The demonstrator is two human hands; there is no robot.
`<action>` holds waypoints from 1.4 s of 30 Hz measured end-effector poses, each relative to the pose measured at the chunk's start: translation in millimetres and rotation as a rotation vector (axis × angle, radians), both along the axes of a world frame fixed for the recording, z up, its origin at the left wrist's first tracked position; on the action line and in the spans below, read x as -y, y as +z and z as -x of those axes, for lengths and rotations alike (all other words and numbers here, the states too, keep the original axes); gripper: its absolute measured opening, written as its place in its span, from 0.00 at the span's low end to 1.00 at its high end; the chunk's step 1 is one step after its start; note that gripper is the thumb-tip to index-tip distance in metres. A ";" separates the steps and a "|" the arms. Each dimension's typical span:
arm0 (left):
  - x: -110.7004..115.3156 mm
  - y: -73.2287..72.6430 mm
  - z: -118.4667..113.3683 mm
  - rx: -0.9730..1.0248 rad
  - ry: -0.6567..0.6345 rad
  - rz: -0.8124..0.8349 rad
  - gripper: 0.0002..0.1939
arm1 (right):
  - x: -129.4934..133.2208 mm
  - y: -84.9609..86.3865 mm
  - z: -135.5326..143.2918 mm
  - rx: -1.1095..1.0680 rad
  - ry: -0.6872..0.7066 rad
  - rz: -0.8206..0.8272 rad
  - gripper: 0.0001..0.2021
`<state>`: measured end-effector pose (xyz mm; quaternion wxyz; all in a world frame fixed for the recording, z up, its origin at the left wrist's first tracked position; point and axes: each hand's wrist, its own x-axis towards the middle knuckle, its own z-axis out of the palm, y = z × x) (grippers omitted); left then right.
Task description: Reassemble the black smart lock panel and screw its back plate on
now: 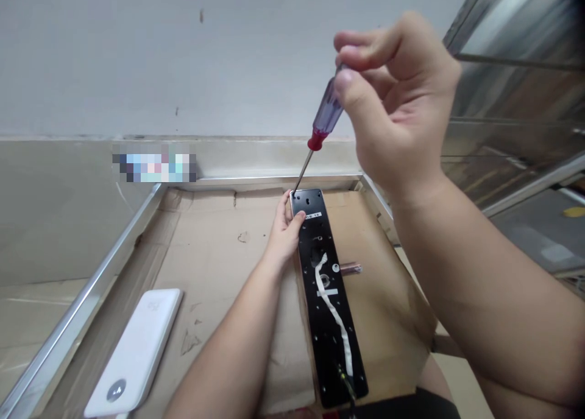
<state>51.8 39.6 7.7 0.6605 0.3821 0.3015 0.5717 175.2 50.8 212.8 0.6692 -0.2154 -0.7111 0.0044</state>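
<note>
A long black panel (326,321) lies on the cardboard, with a white strip, small screws or holes and a printed label on its face. My left hand (289,227) grips its far end, thumb on top near the label and fingers along the left edge. My right hand (393,96) is raised above and pinches the end of a screwdriver (326,111) with a clear purple handle and red collar. The screwdriver slants down, and its tip meets the panel's far left corner. Wires show at the panel's near end.
Brown cardboard (219,254) lines a metal-edged table (91,303). At the left lies a white device (137,352) with a round dark button. A copper-coloured piece (351,268) sticks out right of the panel. A wall stands behind; metal shelving (516,96) is at the right.
</note>
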 end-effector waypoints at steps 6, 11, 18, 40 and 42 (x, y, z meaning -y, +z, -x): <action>0.3 1.3 0.2 0.010 -0.003 0.015 0.35 | 0.0 2.1 4.4 0.033 -0.090 -0.024 0.13; 0.1 0.4 1.4 0.006 -0.014 0.011 0.36 | 2.8 4.2 10.2 0.021 -0.082 -0.044 0.09; -1.0 -1.6 1.8 -0.004 -0.019 -0.009 0.35 | -1.3 3.8 8.8 0.067 -0.182 -0.020 0.14; 1.2 2.1 1.1 0.007 -0.022 0.000 0.36 | 10.1 8.4 4.5 0.141 -0.050 0.095 0.08; 1.1 1.3 1.2 0.003 -0.018 -0.004 0.36 | 8.9 9.0 4.4 0.150 -0.168 0.092 0.10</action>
